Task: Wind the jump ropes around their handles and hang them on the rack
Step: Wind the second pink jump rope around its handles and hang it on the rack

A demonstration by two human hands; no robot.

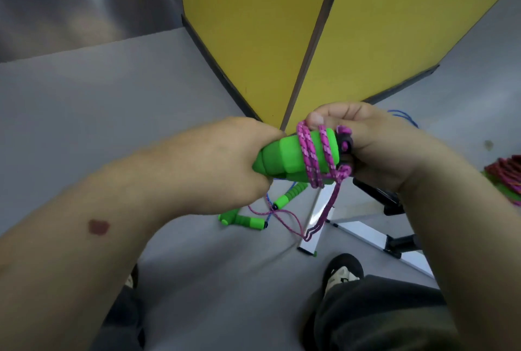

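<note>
My left hand (225, 164) grips the near ends of two green foam handles (284, 159) held side by side. A pink cord (310, 153) is looped several times round the handles' far ends. My right hand (375, 142) pinches that cord at the handle tips, thumb on top. A loose length of the pink cord (324, 215) hangs down to the floor. Below lies another jump rope (248, 219) with green handles and a blue cord.
A yellow partition (282, 26) stands ahead on the grey floor (112, 97). A white metal stand base (361, 231) with black fittings lies at the lower right. Wound ropes (507, 173) show at the right edge. My shoe (341, 271) is below.
</note>
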